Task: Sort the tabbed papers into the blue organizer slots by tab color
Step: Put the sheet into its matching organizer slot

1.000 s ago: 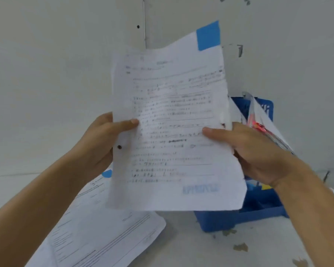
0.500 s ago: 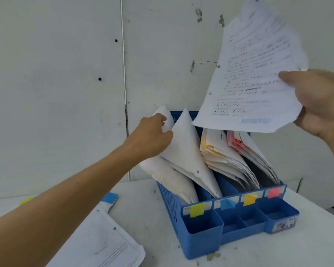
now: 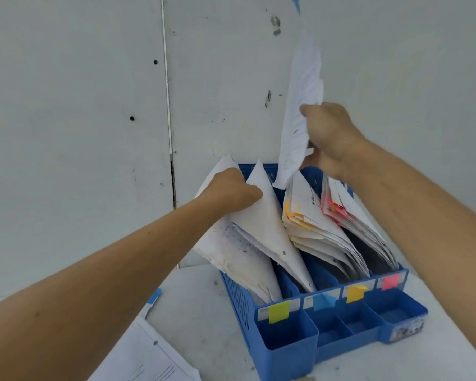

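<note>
Right hand point(image 3: 333, 138) with paper point(image 3: 302, 86) above organizer point(image 3: 286, 345)

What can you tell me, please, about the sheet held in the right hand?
The sheet is white printed paper, slightly wavy, seen nearly edge-on and upright, blurred by motion. A blue tab sits at its top corner. The right hand pinches its edge midway. Its lower corner hangs just above the filed papers in the blue organizer.
</note>
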